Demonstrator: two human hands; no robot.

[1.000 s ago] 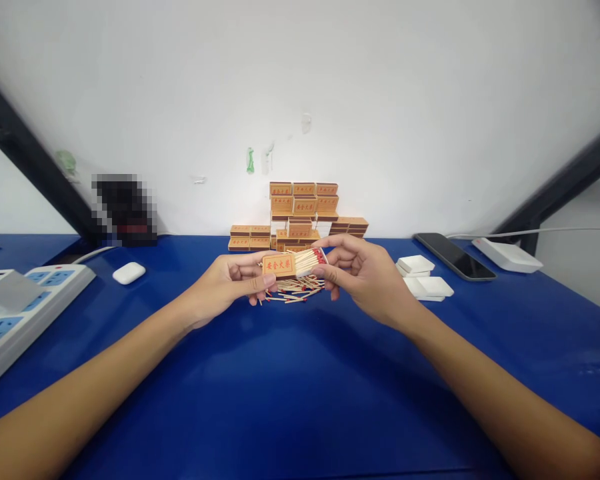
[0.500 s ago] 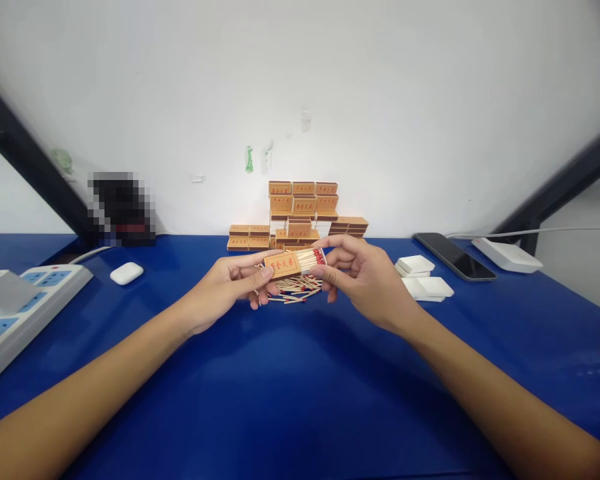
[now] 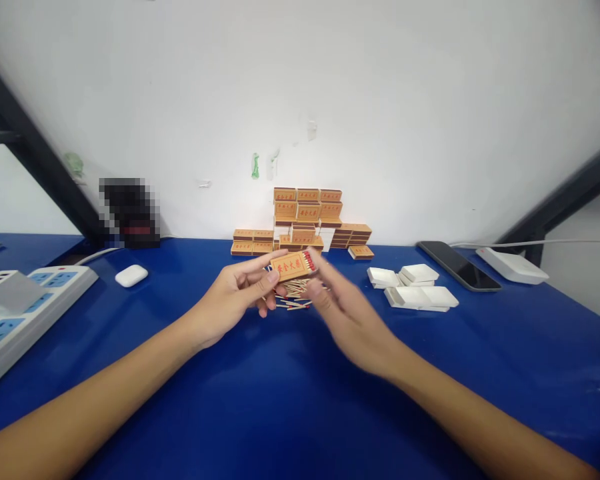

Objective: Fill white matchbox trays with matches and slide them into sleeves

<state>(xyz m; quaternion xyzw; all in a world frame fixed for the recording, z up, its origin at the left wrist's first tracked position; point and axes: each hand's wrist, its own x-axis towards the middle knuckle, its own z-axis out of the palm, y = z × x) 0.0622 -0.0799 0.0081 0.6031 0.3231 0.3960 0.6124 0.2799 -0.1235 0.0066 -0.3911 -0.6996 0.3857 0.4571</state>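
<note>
An orange matchbox [image 3: 289, 267] with red lettering is held up by my left hand [image 3: 235, 288]. The thumb lies on its front and the fingers support it from behind. Its tray is nearly all inside the sleeve, with only a short row of red match heads [image 3: 309, 260] showing at the right end. My right hand [image 3: 347, 310], blurred by motion, is at that end. Its fingertips are by the tray's edge, and its thumb is apart from the box. Behind and below the hands, a pile of loose matches [image 3: 296, 288] lies on the blue table [image 3: 290, 393], partly hidden.
Stacked matchboxes [image 3: 307, 212] stand against the wall. Several white empty trays [image 3: 423, 297] lie to the right, near a black phone [image 3: 457, 265] and a white device [image 3: 513, 265]. At left are a white earbud case [image 3: 131, 275] and a power strip [image 3: 35, 313].
The tray of matches has slid left into the sleeve. My right hand's thumb has come away from the tray. The whole view has shifted slightly.
</note>
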